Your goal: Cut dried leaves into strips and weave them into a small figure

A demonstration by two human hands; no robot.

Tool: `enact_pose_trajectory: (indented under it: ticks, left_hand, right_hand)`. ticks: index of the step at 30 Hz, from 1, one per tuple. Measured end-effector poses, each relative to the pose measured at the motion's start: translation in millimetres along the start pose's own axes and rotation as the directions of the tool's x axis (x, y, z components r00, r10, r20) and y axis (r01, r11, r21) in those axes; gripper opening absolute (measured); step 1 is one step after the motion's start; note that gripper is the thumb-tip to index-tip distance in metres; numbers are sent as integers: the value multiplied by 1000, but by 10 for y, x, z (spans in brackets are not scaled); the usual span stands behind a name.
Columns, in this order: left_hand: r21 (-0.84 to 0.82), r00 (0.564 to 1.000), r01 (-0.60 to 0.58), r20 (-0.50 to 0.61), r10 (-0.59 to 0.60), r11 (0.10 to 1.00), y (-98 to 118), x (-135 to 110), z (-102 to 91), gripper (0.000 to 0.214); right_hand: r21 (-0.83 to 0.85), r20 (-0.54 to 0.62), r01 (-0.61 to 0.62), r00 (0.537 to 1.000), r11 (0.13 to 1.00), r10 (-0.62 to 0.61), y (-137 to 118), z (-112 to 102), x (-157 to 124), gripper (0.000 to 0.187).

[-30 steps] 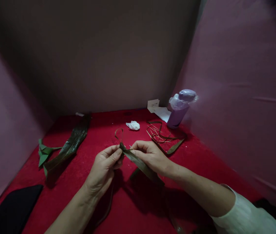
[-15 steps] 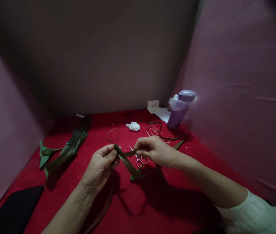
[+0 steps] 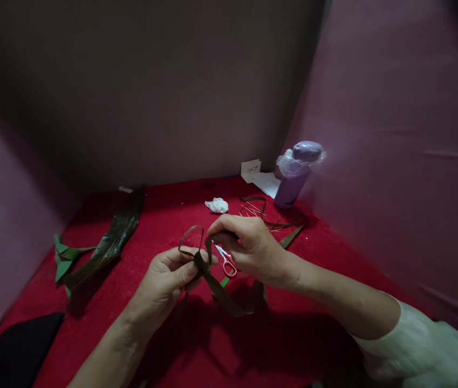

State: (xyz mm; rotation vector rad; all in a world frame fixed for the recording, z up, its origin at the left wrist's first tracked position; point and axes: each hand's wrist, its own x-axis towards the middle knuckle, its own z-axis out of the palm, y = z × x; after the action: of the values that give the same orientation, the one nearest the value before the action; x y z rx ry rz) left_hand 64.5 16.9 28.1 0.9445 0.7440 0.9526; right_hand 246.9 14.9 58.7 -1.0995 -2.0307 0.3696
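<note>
My left hand point(image 3: 172, 277) pinches a dark green leaf strip point(image 3: 221, 293) at a folded knot, thumb on top. A thin loop of the strip stands up above those fingers, and one flat end hangs down to the right. My right hand point(image 3: 248, 248) is closed on another end of the strip, bending it upward beside the knot. Behind the right fingers lie red-handled scissors point(image 3: 229, 267), partly hidden by that hand. A small bright green piece point(image 3: 224, 281) shows behind the hanging strip.
Wide dark leaves point(image 3: 117, 231) and a folded green leaf shape point(image 3: 65, 258) lie left. At the back are crumpled white tissue point(image 3: 217, 205), white paper point(image 3: 267, 184), thin sticks point(image 3: 253, 209) and a purple bottle point(image 3: 292, 186) in clear plastic. A black flat object point(image 3: 18, 350) sits front left.
My right hand has moved left and slightly up, bringing its strip end from stretched out rightward to bent up by the knot. The view has shifted slightly.
</note>
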Motion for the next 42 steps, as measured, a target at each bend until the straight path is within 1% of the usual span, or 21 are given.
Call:
enact_pose_trajectory:
  ticks: [4,8,11,13,16,18,21,24,27,30,34,36,38,40,42]
  left_hand:
    - [-44,1000,10,2,-10,999,7,-11,5,18]
    - [-96,999,41,-24,-44,994,3,-11,-19,20]
    - [-110,999,35,-21,-37,993,7,-9,-37,21]
    - [-112,1000,24,-5,-25,993,12,-7,-46,20]
    - [-109,1000,7,11,-6,994,19,-2,-53,18]
    - [-106,1000,2,9,-1,994,24,0,-48,18]
    - [-110,1000,0,3,1,994,36,-6,-23,18]
    - [-104,1000,7,-22,-9,995,48,-18,5,21]
    - [-106,998,1,-58,-7,994,49,-20,13,24]
    - [-129,996,-34,-90,22,991,41,-8,7,24]
    - [-138,992,-80,-106,66,987,35,13,-1,28]
    - [-129,993,-86,-87,75,988,32,18,-8,29]
    - [-111,993,-94,-78,86,989,27,19,-20,27]
    - [-92,992,-106,-82,99,990,20,18,-35,25]
    - [-82,989,-124,-88,117,989,16,19,-49,24]
  right_hand:
    - [78,63,-26,998,997,21,-30,-24,24,16]
    - [200,136,-49,990,979,21,-37,-92,49,19]
    - [298,208,-37,978,954,-27,-32,-155,77,16]
    - [303,234,0,969,953,-75,-32,-198,102,11]
    - [177,243,78,962,981,-120,-42,-260,144,8]
    - [65,258,140,954,988,-152,-53,-295,170,10]
    - [-85,267,223,944,971,-193,-70,-322,202,16]
    - [-223,264,282,939,933,-221,-76,-303,218,20]
    - [-291,248,349,927,891,-282,-63,-254,216,20]
    - [-303,226,379,920,875,-320,-41,-210,209,20]
    - [-276,238,366,922,889,-305,-34,-190,231,19]
    - [-234,279,368,912,900,-300,-49,-199,264,21]
    - [-155,323,353,901,923,-290,-80,-218,306,21]
    - [-47,341,274,908,960,-243,-126,-238,343,18]
    - [34,323,159,933,987,-161,-181,-251,365,13]
